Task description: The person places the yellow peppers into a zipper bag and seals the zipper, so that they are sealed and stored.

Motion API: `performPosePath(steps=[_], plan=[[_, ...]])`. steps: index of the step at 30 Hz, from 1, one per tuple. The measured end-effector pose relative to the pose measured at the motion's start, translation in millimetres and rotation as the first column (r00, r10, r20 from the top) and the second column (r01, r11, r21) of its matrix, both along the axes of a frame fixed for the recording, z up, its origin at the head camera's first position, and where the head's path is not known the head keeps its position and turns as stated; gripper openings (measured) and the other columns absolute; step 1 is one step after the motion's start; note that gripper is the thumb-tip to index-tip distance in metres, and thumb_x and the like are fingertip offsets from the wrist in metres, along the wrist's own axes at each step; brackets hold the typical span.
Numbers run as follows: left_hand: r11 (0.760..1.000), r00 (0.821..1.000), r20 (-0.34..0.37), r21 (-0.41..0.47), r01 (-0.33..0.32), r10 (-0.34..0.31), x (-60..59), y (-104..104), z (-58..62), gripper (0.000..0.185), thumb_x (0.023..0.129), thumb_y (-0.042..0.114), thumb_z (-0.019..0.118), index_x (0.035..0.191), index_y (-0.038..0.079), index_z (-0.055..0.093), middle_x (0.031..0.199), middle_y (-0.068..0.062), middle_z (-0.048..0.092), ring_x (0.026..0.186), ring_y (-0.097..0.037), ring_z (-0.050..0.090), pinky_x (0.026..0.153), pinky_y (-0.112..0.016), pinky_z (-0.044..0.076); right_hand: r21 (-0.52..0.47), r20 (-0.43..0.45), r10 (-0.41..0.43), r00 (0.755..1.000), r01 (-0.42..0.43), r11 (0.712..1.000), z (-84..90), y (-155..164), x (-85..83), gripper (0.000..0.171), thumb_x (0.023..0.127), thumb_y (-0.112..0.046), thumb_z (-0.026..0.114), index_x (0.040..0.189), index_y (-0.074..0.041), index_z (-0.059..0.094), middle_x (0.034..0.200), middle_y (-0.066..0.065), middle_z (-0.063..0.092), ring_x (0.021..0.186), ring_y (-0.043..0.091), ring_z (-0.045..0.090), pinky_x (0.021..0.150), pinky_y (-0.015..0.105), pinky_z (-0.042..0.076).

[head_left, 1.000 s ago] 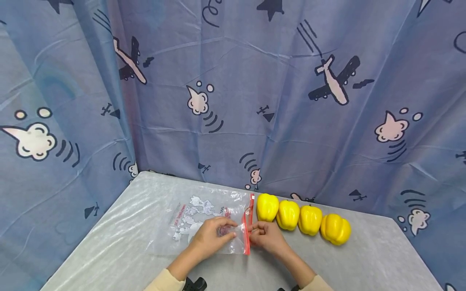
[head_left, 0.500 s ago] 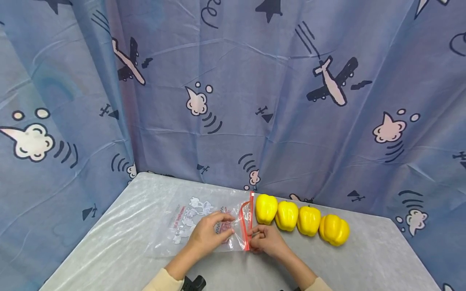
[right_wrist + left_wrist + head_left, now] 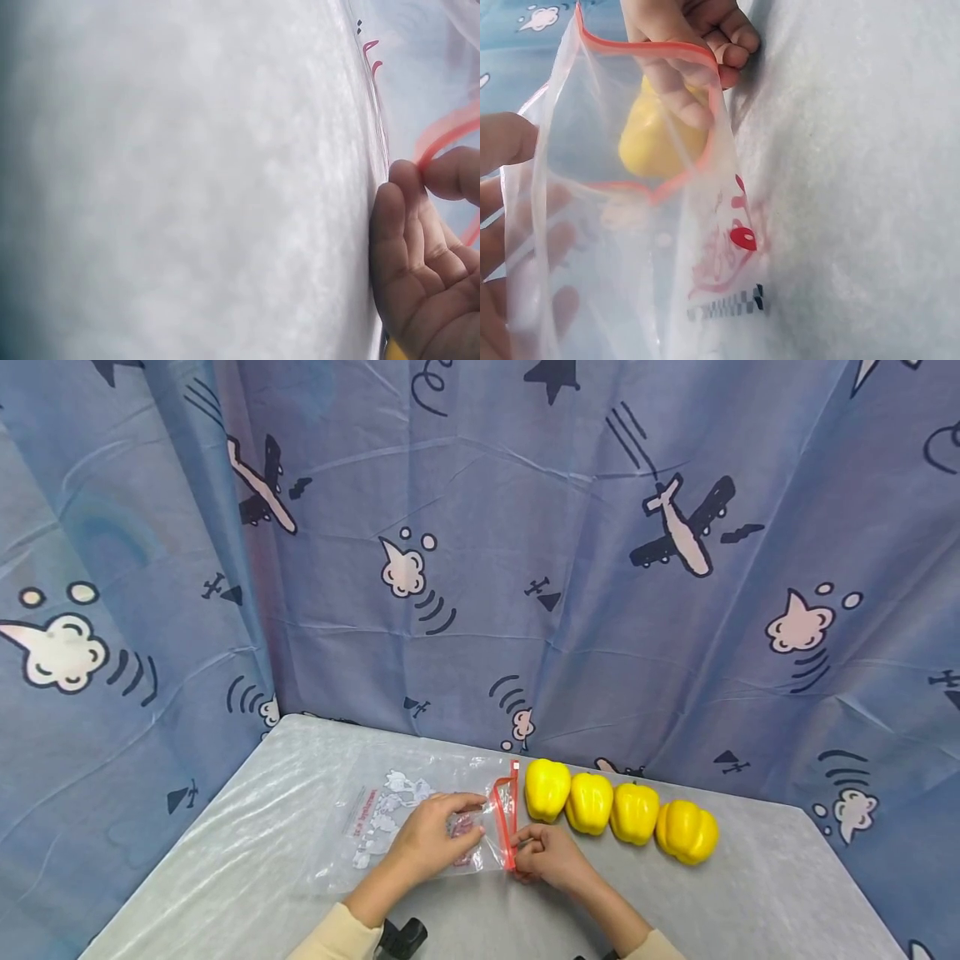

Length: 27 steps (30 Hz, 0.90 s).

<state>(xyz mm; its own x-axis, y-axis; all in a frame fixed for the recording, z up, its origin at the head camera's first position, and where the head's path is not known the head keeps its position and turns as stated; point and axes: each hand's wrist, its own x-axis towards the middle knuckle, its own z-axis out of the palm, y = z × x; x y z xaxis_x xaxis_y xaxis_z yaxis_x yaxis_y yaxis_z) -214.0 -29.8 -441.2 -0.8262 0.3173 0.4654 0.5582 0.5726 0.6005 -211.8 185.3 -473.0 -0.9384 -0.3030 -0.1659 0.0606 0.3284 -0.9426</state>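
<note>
A clear zip bag (image 3: pixel 397 789) with a white figure print and a red zip edge (image 3: pixel 514 777) lies on the table, its mouth facing right. My left hand (image 3: pixel 427 839) holds the bag's film behind the mouth, thumb and fingers bent about it. In the left wrist view the mouth gapes, with the red strip (image 3: pixel 630 48) looping around it. My right hand (image 3: pixel 553 857) pinches the near corner of that red edge; the right wrist view shows thumb and fingertip on the strip (image 3: pixel 450 129). Through the film, a yellow bell pepper (image 3: pixel 649 146) shows beyond the bag.
Several yellow bell peppers (image 3: pixel 590 803) stand in a slanting row right of the bag, close beyond my right hand. The grey-white covered table (image 3: pixel 780 868) ends at a blue curtain (image 3: pixel 465 568) with printed airplanes.
The bag's mouth has parted more, its near red corner shifting slightly up. My left hand has moved a little away from me; my right hand has stayed at the near corner.
</note>
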Motion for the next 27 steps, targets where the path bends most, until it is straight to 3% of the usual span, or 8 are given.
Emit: performPosePath(steps=[8, 17, 27], plan=[[0.999, 0.999, 0.008, 0.027, 0.037, -0.037, -2.9, 1.8, 2.3, 0.049, 0.071, 0.024, 0.065, 0.118, 0.023, 0.051, 0.093, 0.009, 0.064, 0.087, -0.009, 0.059, 0.078, -0.027, 0.047, -0.009, 0.027, 0.005, 1.000, -0.004, 1.000, 4.1, 0.5, 0.3, 0.027, 0.070, 0.002, 0.057, 0.096, 0.008, 0.052, 0.065, 0.009, 0.061, 0.059, 0.019, 0.060, 0.055, 0.035, 0.053], [0.997, 0.997, 0.065, 0.055, 0.045, -0.049, -2.6, -1.2, -5.2, 0.044, 0.074, 0.034, 0.066, 0.116, 0.029, 0.052, 0.100, 0.012, 0.063, 0.092, -0.004, 0.058, 0.082, -0.028, 0.048, 0.009, 0.060, -0.005, 0.998, 0.005, 1.000, 7.5, 1.7, 1.7, 0.027, 0.073, -0.001, 0.059, 0.098, 0.006, 0.052, 0.066, 0.009, 0.062, 0.061, 0.018, 0.060, 0.058, 0.035, 0.053], [0.993, 0.998, -0.029, 0.109, 0.050, -0.047, -2.1, 1.5, -9.1, 0.037, 0.070, 0.029, 0.067, 0.106, 0.027, 0.056, 0.090, 0.012, 0.063, 0.083, -0.008, 0.060, 0.075, -0.023, 0.048, 0.009, 0.059, 0.007, 0.998, -0.008, 1.000, 9.8, 0.6, 4.3, 0.027, 0.072, 0.000, 0.059, 0.097, 0.007, 0.054, 0.068, 0.012, 0.064, 0.060, 0.018, 0.061, 0.058, 0.036, 0.054]])
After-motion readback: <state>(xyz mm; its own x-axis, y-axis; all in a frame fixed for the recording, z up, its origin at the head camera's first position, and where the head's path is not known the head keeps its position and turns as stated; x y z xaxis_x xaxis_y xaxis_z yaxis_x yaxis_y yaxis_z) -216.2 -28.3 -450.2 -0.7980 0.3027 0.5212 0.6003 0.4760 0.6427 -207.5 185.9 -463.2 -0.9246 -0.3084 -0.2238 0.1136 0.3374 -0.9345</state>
